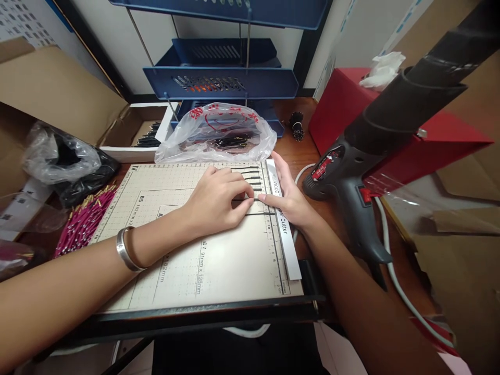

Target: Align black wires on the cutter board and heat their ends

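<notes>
Head view: between the thumb and forefinger of the left hand [224,200], a thin black wire [255,199] appears to be pinched, its long axis laid sideways across the cream gridded cutter board [234,271], roughly square to the long white lettered strip [289,255] at the board's right edge. The wire's right-hand end is met by the thumb of the right hand [291,200], whose fingers are stretched along the strip's outer side; whether the wire is gripped by that thumb or only touched cannot be told. Both hands are thus placed close to the wire, the left on its longer visible side. Just beside it, toward the body, another black wire [260,214] is laid nearly parallel, and on the far side a row of short black wires [253,177] is lined up the same way. Beyond the board, a clear plastic bag with red print [167,151] is seen; to the right, a dark grey heat gun [351,172].
</notes>
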Demonstrator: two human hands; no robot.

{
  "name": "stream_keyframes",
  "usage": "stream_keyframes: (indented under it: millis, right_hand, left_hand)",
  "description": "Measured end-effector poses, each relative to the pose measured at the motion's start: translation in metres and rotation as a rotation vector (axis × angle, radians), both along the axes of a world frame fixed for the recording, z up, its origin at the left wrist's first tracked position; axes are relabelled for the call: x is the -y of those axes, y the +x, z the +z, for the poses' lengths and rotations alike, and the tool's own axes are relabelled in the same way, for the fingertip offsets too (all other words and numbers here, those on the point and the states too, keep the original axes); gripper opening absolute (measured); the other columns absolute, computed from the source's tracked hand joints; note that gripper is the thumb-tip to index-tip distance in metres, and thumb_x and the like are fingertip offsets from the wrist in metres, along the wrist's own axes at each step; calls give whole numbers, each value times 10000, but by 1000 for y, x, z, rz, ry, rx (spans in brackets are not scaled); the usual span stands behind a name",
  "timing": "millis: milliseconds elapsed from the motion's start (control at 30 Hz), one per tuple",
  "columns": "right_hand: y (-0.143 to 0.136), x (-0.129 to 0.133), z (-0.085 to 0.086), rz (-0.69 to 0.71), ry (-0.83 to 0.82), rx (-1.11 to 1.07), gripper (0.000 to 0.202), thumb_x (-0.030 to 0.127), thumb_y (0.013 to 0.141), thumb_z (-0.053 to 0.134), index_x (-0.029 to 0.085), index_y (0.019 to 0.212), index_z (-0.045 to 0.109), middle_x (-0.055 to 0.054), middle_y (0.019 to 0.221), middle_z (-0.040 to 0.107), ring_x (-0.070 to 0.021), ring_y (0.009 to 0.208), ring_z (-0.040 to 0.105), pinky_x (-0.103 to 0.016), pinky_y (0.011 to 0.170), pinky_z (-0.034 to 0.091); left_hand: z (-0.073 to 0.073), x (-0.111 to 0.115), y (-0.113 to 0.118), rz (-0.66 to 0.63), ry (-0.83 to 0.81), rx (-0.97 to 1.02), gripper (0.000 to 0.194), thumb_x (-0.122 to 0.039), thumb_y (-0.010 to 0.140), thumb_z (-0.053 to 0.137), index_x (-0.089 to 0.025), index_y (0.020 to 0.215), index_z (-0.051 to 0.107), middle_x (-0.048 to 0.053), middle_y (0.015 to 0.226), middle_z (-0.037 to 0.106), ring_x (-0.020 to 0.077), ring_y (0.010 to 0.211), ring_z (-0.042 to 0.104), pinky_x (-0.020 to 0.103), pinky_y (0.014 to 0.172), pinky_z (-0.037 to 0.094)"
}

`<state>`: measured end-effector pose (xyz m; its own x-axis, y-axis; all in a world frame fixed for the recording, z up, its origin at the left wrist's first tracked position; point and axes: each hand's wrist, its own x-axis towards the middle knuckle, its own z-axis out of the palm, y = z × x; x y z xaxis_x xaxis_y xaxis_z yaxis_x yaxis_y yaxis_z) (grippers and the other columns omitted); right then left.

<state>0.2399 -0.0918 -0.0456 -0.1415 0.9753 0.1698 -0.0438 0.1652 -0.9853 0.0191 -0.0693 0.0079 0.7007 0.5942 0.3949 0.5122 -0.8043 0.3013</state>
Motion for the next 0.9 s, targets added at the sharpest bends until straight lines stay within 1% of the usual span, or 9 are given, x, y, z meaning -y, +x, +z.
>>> stream_keyframes:
  millis: [133, 233, 333, 400, 533, 700, 733, 800, 900]
  right_hand:
    - [0, -1, 1, 11, -51, -66, 1210, 459, 748, 920, 301, 1726, 225, -94, 1865, 254, -305, 1751, 252, -529, 1479, 158]
    - [-1, -2, -1, 14, -96, -121, 1163, 381, 727, 865, 326, 1715, 253, -60, 1858, 286, -310, 1734, 296, -547, 1479, 163]
    - [-4, -5, -3, -30, -122, -167, 1115, 335, 700, 801, 361, 1690, 290, -10, 1860, 294, -291, 1754, 258, -546, 1490, 112]
    - [-6, -6, -3, -58, -148, -206, 1118, 333, 691, 758, 363, 1694, 264, 2, 1871, 278, -272, 1772, 215, -549, 1492, 99]
    - [-7, -6, 0, -76, -202, -214, 1181, 342, 663, 737, 328, 1719, 207, -13, 1892, 219, -270, 1787, 160, -534, 1490, 115]
    - [-7, 0, 8, -91, -264, -183, 1275, 319, 621, 749, 242, 1748, 157, -57, 1901, 176, -325, 1769, 213, -545, 1489, 101]
    - [-7, 1, 10, -89, -272, -179, 1284, 312, 615, 754, 221, 1748, 157, -75, 1897, 188, -333, 1761, 233, -549, 1487, 108]
    - [-7, 2, 13, -76, -270, -173, 1271, 297, 604, 763, 200, 1738, 199, -101, 1871, 268, -348, 1734, 296, -556, 1481, 149]
    - [-6, 2, 13, -45, -228, -168, 1201, 278, 603, 774, 216, 1707, 304, -104, 1805, 408, -368, 1679, 396, -567, 1460, 232]
  left_hand:
    - [1, -1, -1, 7, -73, 1, 207, -302, 1006, 637, -219, 913, 802, 34, 881, 802, 231, 872, 703, 407, 787, 340]
    - [2, -1, -2, 28, -95, -6, 184, -289, 1000, 658, -218, 914, 805, 33, 876, 800, 226, 855, 691, 398, 785, 357]
    - [2, 0, -1, 61, -67, -7, 174, -279, 993, 671, -218, 891, 798, 35, 861, 798, 224, 835, 665, 396, 777, 362]
    - [2, 1, -1, 78, -50, -3, 174, -272, 991, 670, -218, 881, 793, 37, 856, 798, 225, 832, 656, 395, 772, 361]
    - [2, 2, 0, 87, -48, -6, 177, -273, 986, 669, -216, 875, 796, 40, 852, 798, 231, 833, 646, 399, 776, 355]
    - [5, 0, -1, 99, -89, -1, 180, -285, 980, 665, -213, 886, 802, 43, 890, 800, 237, 864, 659, 396, 809, 375]
    - [6, 0, -1, 93, -110, 5, 181, -288, 979, 668, -213, 883, 801, 42, 890, 799, 237, 869, 664, 393, 815, 384]
    - [7, -2, -1, 72, -151, 14, 179, -301, 975, 678, -215, 878, 801, 39, 891, 800, 236, 873, 674, 391, 828, 401]
    - [7, -3, -1, 57, -208, 18, 170, -305, 970, 686, -220, 889, 808, 32, 908, 809, 236, 884, 688, 395, 850, 421]
